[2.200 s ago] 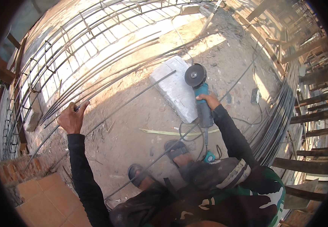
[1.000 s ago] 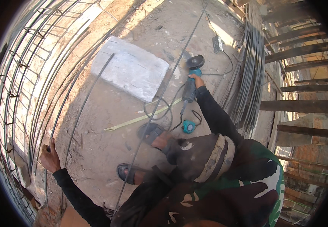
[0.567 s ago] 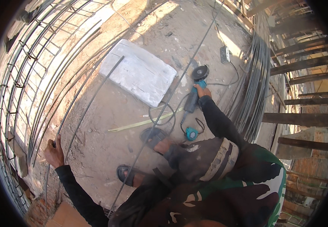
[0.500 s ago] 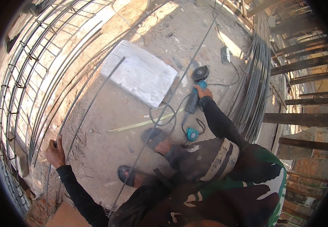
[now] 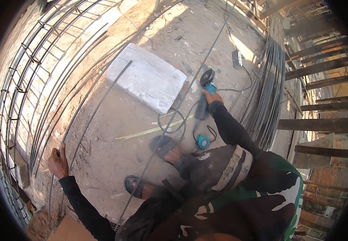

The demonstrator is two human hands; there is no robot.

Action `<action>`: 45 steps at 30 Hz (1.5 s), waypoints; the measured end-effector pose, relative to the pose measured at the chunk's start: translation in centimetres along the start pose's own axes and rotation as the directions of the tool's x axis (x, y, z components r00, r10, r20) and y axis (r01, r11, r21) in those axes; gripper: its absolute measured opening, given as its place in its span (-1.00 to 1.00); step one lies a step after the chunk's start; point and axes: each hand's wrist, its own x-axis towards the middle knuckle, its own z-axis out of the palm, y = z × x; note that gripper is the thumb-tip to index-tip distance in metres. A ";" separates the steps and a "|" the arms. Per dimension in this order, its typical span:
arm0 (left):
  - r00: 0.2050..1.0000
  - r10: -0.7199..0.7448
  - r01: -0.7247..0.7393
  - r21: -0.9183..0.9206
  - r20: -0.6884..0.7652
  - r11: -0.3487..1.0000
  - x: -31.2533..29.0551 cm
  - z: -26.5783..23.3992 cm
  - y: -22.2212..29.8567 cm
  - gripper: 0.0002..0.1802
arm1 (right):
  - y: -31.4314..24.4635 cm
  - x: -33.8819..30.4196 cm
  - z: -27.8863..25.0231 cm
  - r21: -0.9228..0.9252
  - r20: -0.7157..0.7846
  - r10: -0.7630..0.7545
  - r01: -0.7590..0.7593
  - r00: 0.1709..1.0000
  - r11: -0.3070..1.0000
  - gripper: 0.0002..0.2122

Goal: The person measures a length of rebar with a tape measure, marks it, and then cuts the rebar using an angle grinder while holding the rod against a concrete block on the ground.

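Dirt ground (image 5: 113, 114); R hand (image 5: 213, 97) gripping angle grinder (image 5: 202, 109), L hand (image 5: 59, 164) prob. holding rebar (image 5: 72, 120), fingers partly hidden.

To our right we hold an angle grinder (image 5: 210, 88) with a teal head, a long dark handle (image 5: 202, 110) and a round dark disc (image 5: 207, 77). It points away from us, disc at the far end, handle slanting back toward us, with a dark cord (image 5: 194, 127) leaving its near end; we cannot tell whether the disc is spinning. To our left we grip a thin, grey-brown steel rod (image 5: 71, 122), well apart from the grinder. It slants away to the upper right, its lower part running back toward us.
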 end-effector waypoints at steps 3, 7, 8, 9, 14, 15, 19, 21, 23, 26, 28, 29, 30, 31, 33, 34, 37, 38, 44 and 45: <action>1.000 0.003 -0.003 -0.004 0.003 1.000 -0.1 0.1 0.0 -0.40 | 0.1 0.5 0.5 0.110 0.056 0.078 -0.084 0.995 0.990 -0.16; 1.000 0.006 -0.006 -0.009 0.027 1.000 0.1 1.1 0.1 -0.39 | 4.2 3.5 0.6 0.571 0.266 0.101 -0.241 0.959 0.785 -0.23; 1.000 0.013 -0.013 -0.010 0.020 1.000 0.1 1.3 0.1 -0.39 | 4.5 3.8 0.6 0.611 0.316 0.116 -0.295 0.942 0.735 -0.24; 1.000 0.018 -0.018 0.004 0.014 1.000 0.0 1.1 -0.2 -0.39 | 3.7 3.0 0.8 0.643 0.379 0.121 -0.355 0.917 0.678 -0.25; 0.998 -0.028 0.027 0.020 0.064 0.999 -0.3 0.5 -0.6 -0.39 | 1.2 0.9 0.0 0.670 0.426 0.135 -0.412 0.895 0.617 -0.30; 0.995 -0.046 0.045 0.013 0.083 0.999 -0.3 0.4 -0.2 -0.39 | 1.5 1.2 0.1 0.684 0.390 0.158 -0.400 0.907 0.610 -0.31; 1.000 0.021 -0.021 -0.038 0.011 0.999 -0.1 1.0 0.4 -0.37 | 2.7 1.3 0.9 0.863 0.262 -0.091 -0.191 0.961 0.468 -0.39; 1.000 -0.002 0.002 -0.022 0.024 1.000 -0.2 1.0 0.0 -0.36 | 2.0 1.5 1.7 0.874 0.284 -0.069 -0.228 0.956 0.430 -0.42; 0.997 -0.014 0.014 -0.005 0.080 1.000 -0.4 0.7 -0.3 -0.37 | 0.8 1.6 2.3 0.890 0.302 -0.069 -0.255 0.951 0.379 -0.44; 0.993 -0.037 0.037 0.005 0.113 0.999 -0.5 0.6 0.2 -0.37 | 0.5 3.3 3.7 0.917 0.302 -0.083 -0.265 0.950 0.298 -0.45; 0.994 -0.037 0.038 -0.006 0.104 0.999 -0.8 0.4 0.5 -0.37 | 1.3 4.5 4.8 0.926 0.302 -0.060 -0.278 0.951 0.257 -0.44; 0.996 -0.027 0.028 -0.016 0.090 0.999 -0.8 0.3 0.5 -0.37 | 1.6 4.9 5.4 0.915 0.289 -0.032 -0.266 0.957 0.303 -0.43; 0.997 -0.019 0.021 -0.022 0.072 1.000 -0.9 0.2 0.5 -0.38 | 1.7 5.3 6.1 0.903 0.275 -0.010 -0.255 0.961 0.347 -0.41; 0.993 -0.035 0.036 -0.013 0.109 0.999 -1.1 0.0 0.4 -0.38 | 1.9 5.7 6.7 0.889 0.256 0.011 -0.240 0.966 0.390 -0.40; 0.986 -0.058 0.066 -0.046 0.156 0.997 -0.8 0.8 1.2 -0.38 | 4.6 8.4 6.7 0.799 0.258 0.017 -0.224 0.966 0.558 -0.37; 0.987 -0.056 0.068 -0.073 0.151 0.995 -0.5 1.7 1.9 -0.39 | 5.6 10.1 6.0 0.749 0.238 0.018 -0.196 0.971 0.632 -0.35; 0.995 -0.063 0.068 -0.070 0.071 0.995 -1.2 1.5 1.0 -0.42 | 3.5 8.7 7.7 0.765 0.219 0.033 -0.193 0.975 0.615 -0.32; 0.999 -0.051 0.052 -0.069 0.016 0.996 -1.4 1.2 0.4 -0.43 | 1.7 7.8 7.4 0.760 0.232 0.003 -0.183 0.973 0.624 -0.32; 0.998 -0.063 0.063 -0.090 0.009 0.994 -1.5 1.2 0.6 -0.49 | -2.9 -1.0 4.3 0.305 -0.026 0.175 -0.159 0.984 0.939 0.27; 0.998 -0.062 0.063 -0.125 0.011 0.990 -1.3 1.7 1.5 -0.50 | -2.3 -0.4 3.5 0.245 -0.094 0.202 -0.174 0.975 0.954 0.20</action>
